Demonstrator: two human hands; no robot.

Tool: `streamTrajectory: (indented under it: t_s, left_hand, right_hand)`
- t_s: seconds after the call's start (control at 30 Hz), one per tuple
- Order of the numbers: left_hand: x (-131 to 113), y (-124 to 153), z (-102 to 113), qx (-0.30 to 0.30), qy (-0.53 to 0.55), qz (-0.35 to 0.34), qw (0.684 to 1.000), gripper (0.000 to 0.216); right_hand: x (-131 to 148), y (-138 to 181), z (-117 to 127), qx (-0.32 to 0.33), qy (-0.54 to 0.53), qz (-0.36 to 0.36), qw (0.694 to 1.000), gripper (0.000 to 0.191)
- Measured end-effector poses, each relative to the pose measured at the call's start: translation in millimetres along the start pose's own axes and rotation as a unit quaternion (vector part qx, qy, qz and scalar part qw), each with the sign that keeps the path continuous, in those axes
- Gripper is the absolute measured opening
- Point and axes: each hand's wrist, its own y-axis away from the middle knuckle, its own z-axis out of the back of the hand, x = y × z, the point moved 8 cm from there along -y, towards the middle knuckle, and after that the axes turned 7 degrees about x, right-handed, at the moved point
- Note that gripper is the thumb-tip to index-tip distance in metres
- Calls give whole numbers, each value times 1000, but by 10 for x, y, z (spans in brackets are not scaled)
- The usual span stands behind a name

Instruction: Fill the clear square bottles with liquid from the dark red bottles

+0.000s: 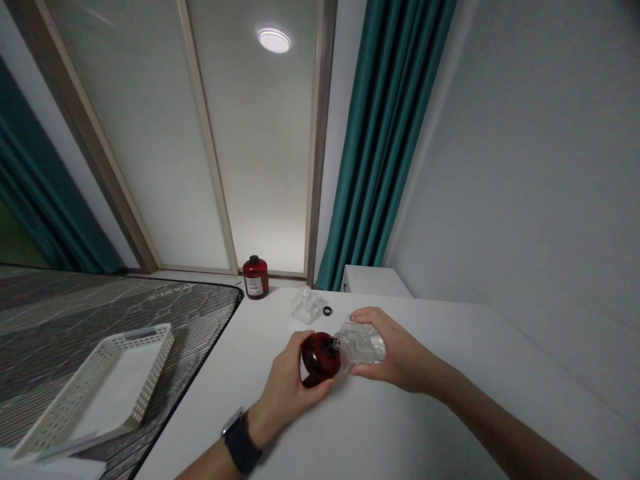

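My left hand (293, 377) is wrapped round a dark red bottle (321, 355), which is tilted to the right over the white table (400, 433). In my right hand (393, 350) is a clear bottle (363, 343), lying nearly sideways. The two necks meet between my hands; whether liquid passes between them I cannot tell. Just beyond stands a second clear container (307, 305), small and see-through. Beside it lies a small black ring-shaped cap (327, 311). The lower part of the red bottle is hidden by my left fingers.
Another red bottle (255, 277), with a black cap and white label, stands upright at the table's far left corner. A white perforated basket (145, 373) rests on the grey striped surface (200, 320) to the left. Behind are a white cabinet (377, 280) and a teal curtain (370, 153).
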Motion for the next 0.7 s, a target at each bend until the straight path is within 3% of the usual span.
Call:
streamTrajectory:
  t_s: [0.7]
  left_hand:
    - [12,9,-49,0,47,-5,999,64]
  right_hand:
    - [46,-16,21,23,11,-8,1000,65]
